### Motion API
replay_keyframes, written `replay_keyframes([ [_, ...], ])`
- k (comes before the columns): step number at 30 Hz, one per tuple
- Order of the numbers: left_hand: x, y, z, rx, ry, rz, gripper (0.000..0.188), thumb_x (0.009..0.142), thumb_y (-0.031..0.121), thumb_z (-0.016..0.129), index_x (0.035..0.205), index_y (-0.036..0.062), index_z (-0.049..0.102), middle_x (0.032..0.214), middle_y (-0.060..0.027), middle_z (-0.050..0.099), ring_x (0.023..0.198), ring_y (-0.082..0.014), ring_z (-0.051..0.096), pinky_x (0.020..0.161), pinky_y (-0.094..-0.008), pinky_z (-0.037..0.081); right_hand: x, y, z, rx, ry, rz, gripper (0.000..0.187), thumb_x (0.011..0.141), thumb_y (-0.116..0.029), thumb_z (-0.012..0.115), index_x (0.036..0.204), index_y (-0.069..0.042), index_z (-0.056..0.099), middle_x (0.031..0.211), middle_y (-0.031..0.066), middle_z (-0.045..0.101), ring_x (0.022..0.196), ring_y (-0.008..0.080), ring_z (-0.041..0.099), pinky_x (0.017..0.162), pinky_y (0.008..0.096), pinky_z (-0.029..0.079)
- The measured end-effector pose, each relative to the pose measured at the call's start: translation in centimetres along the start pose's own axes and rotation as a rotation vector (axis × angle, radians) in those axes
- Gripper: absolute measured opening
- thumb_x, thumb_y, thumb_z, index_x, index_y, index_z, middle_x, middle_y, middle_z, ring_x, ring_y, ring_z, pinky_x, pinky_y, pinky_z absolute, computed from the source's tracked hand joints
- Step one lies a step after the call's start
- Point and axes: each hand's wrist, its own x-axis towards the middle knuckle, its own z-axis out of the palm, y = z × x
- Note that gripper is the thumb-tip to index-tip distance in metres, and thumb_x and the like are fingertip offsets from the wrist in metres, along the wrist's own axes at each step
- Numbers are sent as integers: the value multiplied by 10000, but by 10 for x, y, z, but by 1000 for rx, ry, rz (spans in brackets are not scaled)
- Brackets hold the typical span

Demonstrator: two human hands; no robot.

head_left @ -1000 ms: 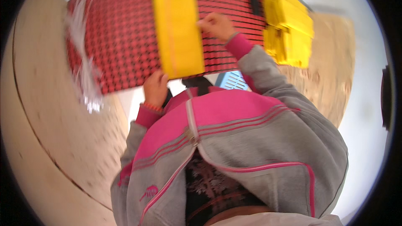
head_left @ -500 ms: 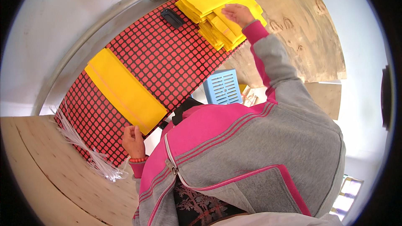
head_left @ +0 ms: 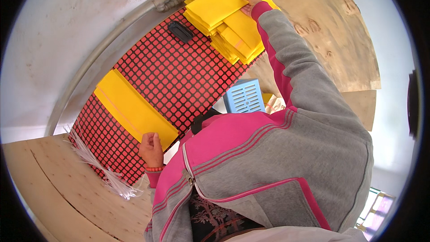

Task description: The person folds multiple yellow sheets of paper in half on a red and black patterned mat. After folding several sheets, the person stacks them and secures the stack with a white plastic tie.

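- Checked cover (head_left: 156, 76), red and black: landmark for all places below.
- Yellow sheet (head_left: 134, 107), one: flat on the cover's left half, long axis running across it from near edge to far edge.
- My left hand (head_left: 152, 151): at the cover's near edge, by the sheet's near end, fingers curled; I cannot tell whether they pinch it. This hand is the nearer to the sheet, which stretches forward and leftward from it.
- Yellow stack (head_left: 224, 0): at the cover's right end, top piece lying lengthwise toward my right hand.
- My right hand (head_left: 251, 6): on the stack, fingers at the top piece's edge; grasping or merely resting, I cannot tell. Nearer hand to the stack.
- Black clip-like object (head_left: 180, 32): on the cover's far side, beside the stack.
- White ties (head_left: 109, 175): loose bunch, cover's left end.
- Blue basket (head_left: 245, 97): beyond the cover's near edge, right side.
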Motion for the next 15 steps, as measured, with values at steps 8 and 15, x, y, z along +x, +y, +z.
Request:
replay_keyframes([
  [8, 30, 42, 17, -78, -111, 3, 105, 902, 96, 594, 886, -8, 595, 737, -41, 602, 651, -108, 581, 602, -250, 485, 25, -11, -14, 57, -131, 8, 185, 838, -85, 698, 908, -81, 527, 784, 25, 586, 633, 125, 531, 547, 204, 483],
  [15, 115, 78, 91, -777, -653, -306, 468, 976, 334, 490, 1234, -56, 468, 1145, -178, 620, 1048, -252, 621, 902, -312, 480, -53, 23, -34, 111, -335, -17, 119, 863, -88, 662, 944, -74, 575, 868, 11, 660, 718, 112, 620, 560, 203, 479],
])
